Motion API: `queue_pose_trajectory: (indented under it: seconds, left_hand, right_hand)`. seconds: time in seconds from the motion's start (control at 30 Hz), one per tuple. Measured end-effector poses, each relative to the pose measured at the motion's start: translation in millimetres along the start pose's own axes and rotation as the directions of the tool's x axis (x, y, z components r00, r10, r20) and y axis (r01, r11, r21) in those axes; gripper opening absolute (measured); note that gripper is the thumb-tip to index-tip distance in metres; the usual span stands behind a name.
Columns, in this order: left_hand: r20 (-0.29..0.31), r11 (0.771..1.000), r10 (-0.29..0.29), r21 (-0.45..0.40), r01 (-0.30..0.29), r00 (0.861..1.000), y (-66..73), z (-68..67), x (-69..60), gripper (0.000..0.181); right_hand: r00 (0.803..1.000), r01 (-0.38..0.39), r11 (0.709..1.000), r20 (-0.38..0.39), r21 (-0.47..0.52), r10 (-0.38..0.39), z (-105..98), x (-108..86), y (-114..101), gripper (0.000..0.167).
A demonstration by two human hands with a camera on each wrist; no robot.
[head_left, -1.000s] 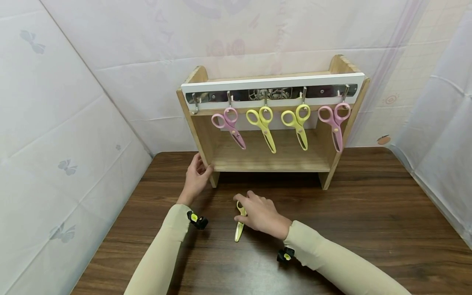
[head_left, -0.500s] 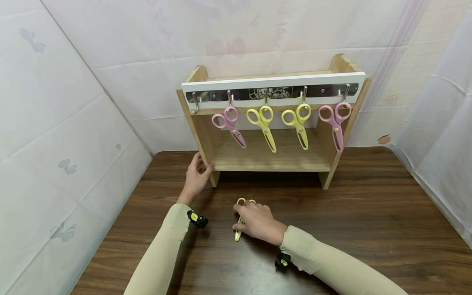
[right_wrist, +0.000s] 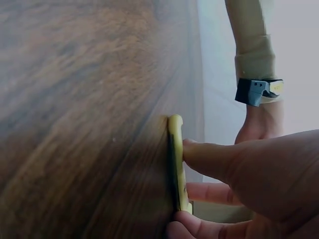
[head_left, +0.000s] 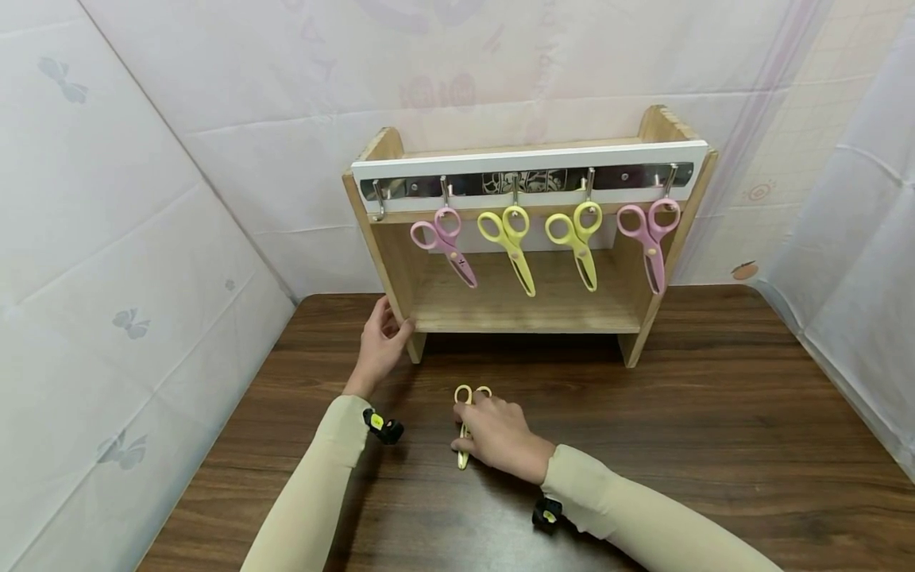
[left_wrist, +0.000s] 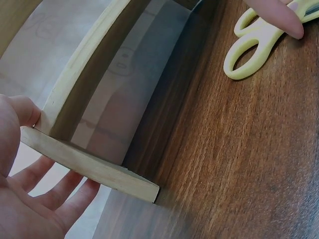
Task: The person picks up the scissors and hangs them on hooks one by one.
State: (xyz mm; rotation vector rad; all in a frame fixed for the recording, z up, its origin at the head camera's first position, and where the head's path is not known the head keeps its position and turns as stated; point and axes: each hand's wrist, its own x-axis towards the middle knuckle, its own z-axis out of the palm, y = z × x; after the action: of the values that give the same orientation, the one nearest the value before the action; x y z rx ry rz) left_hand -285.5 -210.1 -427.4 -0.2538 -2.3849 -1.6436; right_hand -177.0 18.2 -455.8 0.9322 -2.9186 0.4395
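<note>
My left hand (head_left: 377, 347) grips the lower left side of a small wooden shelf unit (head_left: 529, 315). In the left wrist view, the thumb lies on the inner side of the side panel (left_wrist: 102, 172) and the fingers are behind it. A pair of yellow scissors (right_wrist: 178, 162) lies on the table, handles toward the shelf and tip toward me. My right hand (head_left: 503, 433) is over it, its thumb by the blade and other fingers curled near the handles, pinching it. The palm hides part of the scissors in the head view.
Hooks on the rail across the shelf's top front carry pink scissors (head_left: 449, 253), two yellow scissors (head_left: 516, 250) (head_left: 582, 250) and more pink scissors (head_left: 650, 238). The leftmost hook (head_left: 379, 205) is bare. Wood-grain table (head_left: 715, 445) and patterned white cloth walls (head_left: 143, 238) surround the shelf.
My right hand has shifted slightly toward me over the yellow scissors, and more of the handles shows. The scissors have turned a little. My left hand has stayed on the shelf.
</note>
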Motion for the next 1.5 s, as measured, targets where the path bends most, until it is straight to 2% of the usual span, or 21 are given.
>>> queue_pose_trajectory:
  seconds: [0.17,0.23,0.43,0.53,0.7,0.83,1.0,1.17,1.3,1.5]
  left_hand:
    - [0.019,1.0,-0.011,0.01,0.011,1.0,26.9,-1.9,-10.7,0.055]
    - [0.022,1.0,-0.013,0.009,0.013,1.0,32.0,-2.1,-13.0,0.054]
    - [0.018,1.0,-0.002,-0.008,0.002,1.0,31.5,-2.1,-12.3,0.054]
    - [0.017,1.0,0.0,-0.004,0.0,1.0,32.7,-2.8,-12.2,0.054]
    - [0.015,1.0,0.006,0.003,-0.006,1.0,32.3,-3.3,-11.5,0.054]
    - [0.012,1.0,0.006,-0.002,-0.006,1.0,31.7,-3.1,-12.0,0.054]
    - [0.015,1.0,0.012,0.002,-0.012,1.0,33.2,-3.1,-12.5,0.053]
    - [0.021,1.0,0.011,0.012,-0.011,1.0,35.5,-2.3,-13.6,0.054]
    - [0.023,1.0,0.002,0.016,-0.003,1.0,33.9,-2.2,-12.9,0.054]
    - [0.02,1.0,-0.02,0.0,0.02,1.0,3.5,-0.5,-2.7,0.057]
  right_hand:
    - [1.0,0.021,1.0,0.022,-0.008,-0.021,0,-7.7,4,0.024]
    - [0.999,0.034,0.999,0.028,-0.005,-0.033,-1,-13.0,7,0.027]
    - [0.997,0.076,0.997,-0.031,-0.011,-0.076,-12,-33.0,21,0.044]
    - [0.996,0.07,0.997,-0.044,-0.013,-0.071,-17,-37.8,30,0.043]
    - [0.999,0.036,0.999,-0.025,-0.026,-0.037,-23,-38.4,46,0.037]
    - [0.998,0.051,0.998,-0.021,-0.039,-0.052,-23,-37.4,56,0.027]
    - [0.997,0.072,0.997,-0.025,-0.042,-0.073,-23,-36.5,61,0.023]
    - [0.998,0.055,0.998,-0.014,-0.025,-0.055,-23,-36.0,62,0.025]
    - [0.999,0.042,0.999,-0.008,0.005,-0.042,-23,-35.4,63,0.023]
    - [0.997,0.047,0.997,-0.059,0.058,-0.044,-22,-31.8,67,0.018]
